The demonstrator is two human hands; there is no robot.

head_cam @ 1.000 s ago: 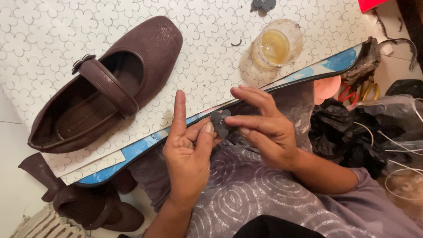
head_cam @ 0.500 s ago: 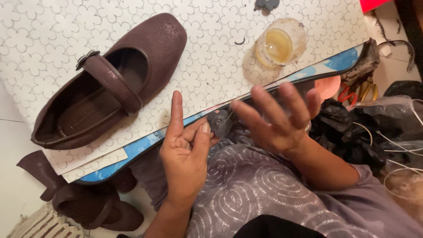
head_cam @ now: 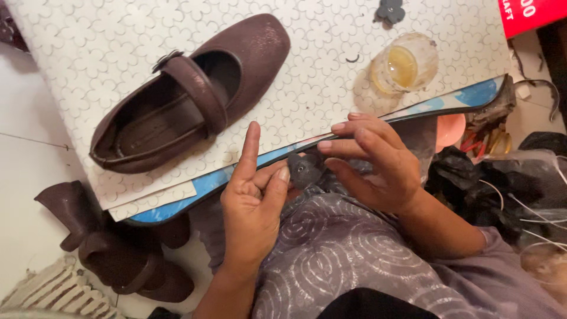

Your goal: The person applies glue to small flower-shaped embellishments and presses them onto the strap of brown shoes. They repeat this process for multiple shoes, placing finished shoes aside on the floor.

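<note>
**Small grey piece pinched at the board's near edge**

The left hand (head_cam: 254, 204) pinches a small dark grey piece (head_cam: 304, 170) with its thumb, index finger pointing up. The right hand (head_cam: 378, 162), fingers loosely curled, hovers just right of it. A brown shoe (head_cam: 189, 94) lies far left on the board (head_cam: 331, 77), with open board between.

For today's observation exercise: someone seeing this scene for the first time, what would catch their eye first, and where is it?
The dark brown strapped shoe lies on its side on the white patterned board, upper left. Below it, the left hand pinches a small dark grey piece with forefinger raised, the right hand spread beside it. A glass jar of amber liquid stands upper right.
</note>
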